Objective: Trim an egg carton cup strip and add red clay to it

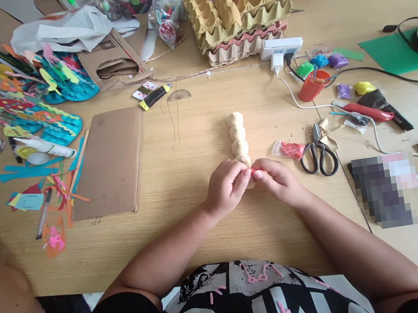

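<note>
My left hand (229,185) and my right hand (276,178) meet in front of me, thumbs and fingertips pinched together. Between them shows a tiny bit of red clay (252,171), mostly covered by the fingers. Just beyond my hands lies a row of pale egg-carton cups (237,132), bumps upward; its near end is partly hidden behind my fingers. Right of my right hand is a small plastic bag of red clay (292,149), with black-handled scissors (318,153) beside it.
Left of my hands lies a flat cardboard piece (106,164). Stacked egg trays (239,21) stand at the back beside a white power strip (282,47). A red cup (314,85) and a white cable (299,104) are to the right. Another person's arm (4,297) rests at far left.
</note>
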The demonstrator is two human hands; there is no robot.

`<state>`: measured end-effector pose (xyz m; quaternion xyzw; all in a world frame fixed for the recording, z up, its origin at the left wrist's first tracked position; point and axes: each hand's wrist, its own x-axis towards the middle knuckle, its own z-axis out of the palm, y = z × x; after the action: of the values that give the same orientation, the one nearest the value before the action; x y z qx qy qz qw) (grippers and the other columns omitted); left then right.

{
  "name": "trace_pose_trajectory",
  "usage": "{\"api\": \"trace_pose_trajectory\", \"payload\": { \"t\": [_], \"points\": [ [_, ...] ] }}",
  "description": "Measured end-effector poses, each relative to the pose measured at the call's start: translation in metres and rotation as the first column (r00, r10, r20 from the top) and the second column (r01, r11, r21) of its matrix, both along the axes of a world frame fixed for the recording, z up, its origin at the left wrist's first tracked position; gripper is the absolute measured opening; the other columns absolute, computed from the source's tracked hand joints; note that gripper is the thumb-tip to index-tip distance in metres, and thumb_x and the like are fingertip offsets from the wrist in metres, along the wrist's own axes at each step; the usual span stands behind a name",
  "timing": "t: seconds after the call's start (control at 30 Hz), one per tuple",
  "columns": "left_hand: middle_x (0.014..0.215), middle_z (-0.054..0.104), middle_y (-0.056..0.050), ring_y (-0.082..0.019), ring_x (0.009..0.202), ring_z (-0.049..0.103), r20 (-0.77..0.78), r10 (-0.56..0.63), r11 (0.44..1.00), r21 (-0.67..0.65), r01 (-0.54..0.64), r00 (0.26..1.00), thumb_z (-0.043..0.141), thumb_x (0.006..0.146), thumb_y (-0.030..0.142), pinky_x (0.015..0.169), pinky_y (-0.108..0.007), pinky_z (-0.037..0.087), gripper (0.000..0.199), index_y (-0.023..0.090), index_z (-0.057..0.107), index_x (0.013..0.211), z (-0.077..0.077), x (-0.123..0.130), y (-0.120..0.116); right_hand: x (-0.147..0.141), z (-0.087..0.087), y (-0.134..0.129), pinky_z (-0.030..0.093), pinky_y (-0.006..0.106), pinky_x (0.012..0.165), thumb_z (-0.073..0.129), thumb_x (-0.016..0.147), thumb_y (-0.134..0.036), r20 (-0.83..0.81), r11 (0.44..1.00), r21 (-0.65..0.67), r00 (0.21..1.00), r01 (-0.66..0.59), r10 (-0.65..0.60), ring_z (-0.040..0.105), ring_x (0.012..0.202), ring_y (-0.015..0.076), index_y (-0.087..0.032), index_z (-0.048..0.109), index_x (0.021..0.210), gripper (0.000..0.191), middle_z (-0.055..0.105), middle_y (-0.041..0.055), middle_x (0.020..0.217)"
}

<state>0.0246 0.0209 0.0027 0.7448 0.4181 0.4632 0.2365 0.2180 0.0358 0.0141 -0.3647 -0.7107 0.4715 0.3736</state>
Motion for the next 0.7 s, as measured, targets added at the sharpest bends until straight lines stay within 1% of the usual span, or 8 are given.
{"api": "trace_pose_trajectory", "payload": {
  "t": [0.13, 0.2, 0.27, 0.37, 0.47, 0.53, 0.6, 0.7],
  "points": [
    [0.082, 0.068, -0.004, -0.02, 0.076, 0.059, -0.081, -0.012, 0.998, 0.054, 0.017, 0.997, 0.044, 0.109, 0.06, 0.071, -0.037, 0.046, 0.042, 0.024, 0.061, 0.096, 0.0008, -0.0018, 0.0007, -0.0005, -0.0004, -0.0008, 0.046, 0.03, 0.065, 0.059, 0.105, -0.061, -0.049, 0.999, -0.053, 0.999, 0.01, -0.012, 0.055, 0.068, 0.0159, -0.022, 0.064, 0.081, 0.046, 0.063, 0.0012, 0.074],
    [0.08, 0.067, -0.004, -0.021, 0.075, 0.057, -0.124, -0.028, 0.997, 0.07, 0.037, 0.992, 0.045, 0.11, 0.055, 0.071, -0.038, 0.045, 0.038, 0.024, 0.059, 0.093, 0.0015, -0.0016, 0.001, -0.0004, 0.0007, -0.0005, 0.044, 0.029, 0.062, 0.06, 0.104, -0.061, -0.068, 0.997, -0.082, 0.998, -0.014, 0.009, 0.051, 0.064, 0.0146, -0.022, 0.061, 0.076, 0.048, 0.059, -0.0004, 0.069],
    [0.078, 0.065, -0.003, -0.021, 0.074, 0.056, -0.126, -0.053, 0.996, 0.069, 0.062, 0.991, 0.045, 0.111, 0.044, 0.072, -0.038, 0.044, 0.033, 0.025, 0.057, 0.087, 0.002, -0.0004, 0.0004, 0.0, 0.002, 0.0, 0.042, 0.029, 0.06, 0.058, 0.105, -0.062, -0.079, 0.995, -0.097, 0.996, -0.038, 0.03, 0.047, 0.06, 0.0137, -0.023, 0.056, 0.071, 0.052, 0.054, -0.0016, 0.065],
    [0.077, 0.065, -0.003, -0.019, 0.075, 0.057, -0.024, -0.078, 0.996, 0.029, 0.079, 0.997, 0.045, 0.112, 0.034, 0.074, -0.036, 0.046, 0.03, 0.024, 0.058, 0.087, 0.0028, 0.0023, -0.0019, 0.0007, 0.003, 0.0002, 0.043, 0.029, 0.061, 0.052, 0.106, -0.067, -0.081, 0.994, -0.095, 0.996, -0.049, 0.041, 0.05, 0.062, 0.0147, -0.023, 0.057, 0.073, 0.056, 0.055, -0.0005, 0.067],
    [0.08, 0.067, -0.002, -0.017, 0.076, 0.06, 0.087, -0.06, 0.997, -0.033, 0.063, 0.994, 0.048, 0.112, 0.033, 0.074, -0.033, 0.047, 0.028, 0.023, 0.059, 0.089, 0.0037, 0.0035, -0.004, 0.0007, 0.0026, -0.0007, 0.044, 0.03, 0.063, 0.056, 0.104, -0.067, -0.071, 0.997, -0.077, 0.997, -0.031, 0.026, 0.053, 0.067, 0.0162, -0.023, 0.062, 0.081, 0.05, 0.06, 0.0009, 0.073],
    [0.079, 0.067, -0.001, -0.017, 0.076, 0.061, 0.104, -0.047, 0.998, -0.032, 0.051, 0.993, 0.049, 0.112, 0.034, 0.072, -0.032, 0.047, 0.029, 0.023, 0.059, 0.088, 0.004, 0.0028, -0.004, 0.0005, 0.002, -0.0015, 0.045, 0.03, 0.065, 0.06, 0.104, -0.063, -0.066, 0.998, -0.063, 0.998, -0.022, 0.018, 0.053, 0.068, 0.0163, -0.023, 0.063, 0.084, 0.045, 0.06, 0.0008, 0.076],
    [0.077, 0.066, -0.001, -0.017, 0.074, 0.06, 0.053, -0.049, 0.999, 0.022, 0.048, 0.997, 0.047, 0.113, 0.038, 0.071, -0.033, 0.045, 0.032, 0.023, 0.06, 0.087, 0.0038, 0.0012, -0.0025, 0.0007, 0.0016, -0.0021, 0.044, 0.03, 0.065, 0.059, 0.105, -0.061, -0.07, 0.998, -0.057, 0.997, -0.029, 0.025, 0.052, 0.067, 0.0157, -0.023, 0.062, 0.082, 0.044, 0.058, 0.0, 0.074],
    [0.079, 0.068, -0.003, -0.019, 0.073, 0.058, -0.082, -0.045, 0.989, 0.134, 0.056, 0.996, 0.041, 0.112, 0.054, 0.069, -0.035, 0.044, 0.042, 0.023, 0.063, 0.095, 0.0017, -0.0014, 0.0013, 0.0021, 0.0012, -0.0019, 0.042, 0.029, 0.062, 0.057, 0.106, -0.06, -0.085, 0.997, -0.078, 0.996, -0.028, 0.022, 0.049, 0.064, 0.0144, -0.022, 0.059, 0.075, 0.048, 0.054, -0.0009, 0.069]
  ]
}}
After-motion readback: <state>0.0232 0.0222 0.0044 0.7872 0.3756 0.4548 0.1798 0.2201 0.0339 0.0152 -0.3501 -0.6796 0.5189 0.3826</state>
